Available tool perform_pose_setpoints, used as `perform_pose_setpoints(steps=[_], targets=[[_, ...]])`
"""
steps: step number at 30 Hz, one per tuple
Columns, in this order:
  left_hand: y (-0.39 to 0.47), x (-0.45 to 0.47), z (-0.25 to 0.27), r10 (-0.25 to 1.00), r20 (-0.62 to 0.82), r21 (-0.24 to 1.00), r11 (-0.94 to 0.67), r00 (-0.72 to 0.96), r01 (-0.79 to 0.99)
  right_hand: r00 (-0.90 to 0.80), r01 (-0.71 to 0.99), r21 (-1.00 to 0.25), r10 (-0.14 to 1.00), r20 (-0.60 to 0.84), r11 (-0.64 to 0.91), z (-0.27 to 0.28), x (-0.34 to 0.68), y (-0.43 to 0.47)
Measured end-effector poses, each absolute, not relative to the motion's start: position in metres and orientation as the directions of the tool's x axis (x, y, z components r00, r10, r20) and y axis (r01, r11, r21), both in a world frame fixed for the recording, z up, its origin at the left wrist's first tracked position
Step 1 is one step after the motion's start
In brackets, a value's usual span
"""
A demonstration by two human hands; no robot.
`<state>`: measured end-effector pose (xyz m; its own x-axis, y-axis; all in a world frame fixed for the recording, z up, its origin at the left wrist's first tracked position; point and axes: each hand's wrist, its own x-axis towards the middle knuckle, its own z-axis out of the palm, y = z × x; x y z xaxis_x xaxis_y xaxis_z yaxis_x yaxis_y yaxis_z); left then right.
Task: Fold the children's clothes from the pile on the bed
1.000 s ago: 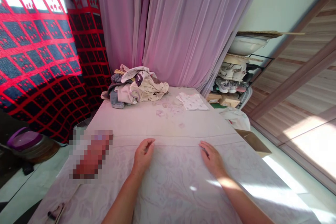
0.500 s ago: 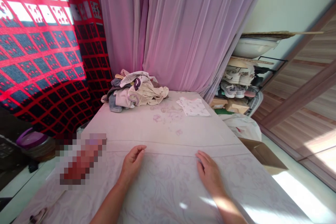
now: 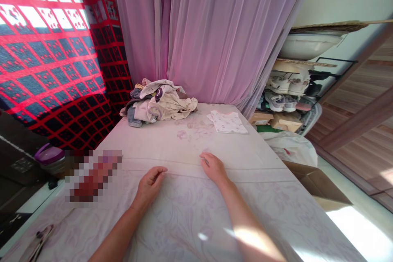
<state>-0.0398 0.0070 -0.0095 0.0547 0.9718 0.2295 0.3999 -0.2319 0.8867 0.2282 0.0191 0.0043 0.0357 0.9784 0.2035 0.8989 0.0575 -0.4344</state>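
Observation:
My left hand [image 3: 150,182] rests low over a table covered with a pale floral cloth [image 3: 184,204], its fingers loosely curved, thumb apart and nothing held. Farther forward, near the cloth's crosswise band, is my right hand [image 3: 213,167], also loosely curled with no object showing in it. Beyond it, at the far right of the table, lies a folded white garment [image 3: 229,123] with small prints and a pinkish edge. A heap of crumpled clothes [image 3: 164,104], cream, pink and grey-blue, sits at the far left. Neither hand touches any clothing.
A blurred-out reddish item [image 3: 95,178] lies on the table's left side, and scissors [image 3: 39,239] near the front left. Purple curtains [image 3: 208,41] hang behind. To the right stand a shoe rack [image 3: 282,102] and an open cardboard box [image 3: 316,184].
My right hand has moved forward and to the left across the cloth, its fingers curling more. My left hand has shifted only slightly. The view has turned a little.

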Motion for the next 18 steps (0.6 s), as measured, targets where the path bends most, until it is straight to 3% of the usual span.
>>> perform_pose_setpoints(steps=[4, 7, 10, 13, 18], targets=[[0.014, -0.041, -0.009, 0.982, 0.184, 0.904, -0.188, 0.05, 0.384, 0.015, 0.845, -0.509, 0.945, 0.326, 0.162, -0.01, 0.225, 0.019], [0.035, -0.046, -0.004, 0.996, 0.056, 0.931, -0.077, 0.068, 0.356, 0.022, 0.808, -0.552, 0.926, 0.377, 0.206, -0.019, 0.229, 0.016], [0.07, -0.051, 0.01, 0.999, -0.019, 0.883, -0.007, 0.051, 0.47, 0.032, 0.792, -0.568, 0.915, 0.402, 0.222, -0.024, 0.23, 0.016], [0.111, -0.055, 0.033, 0.999, 0.041, 0.748, -0.03, -0.001, 0.663, 0.063, 0.775, -0.588, 0.898, 0.436, 0.231, -0.026, 0.229, 0.017], [0.185, -0.057, 0.075, 0.99, 0.141, 0.657, -0.069, -0.032, 0.751, 0.097, 0.745, -0.619, 0.878, 0.469, 0.248, -0.03, 0.228, 0.018]])
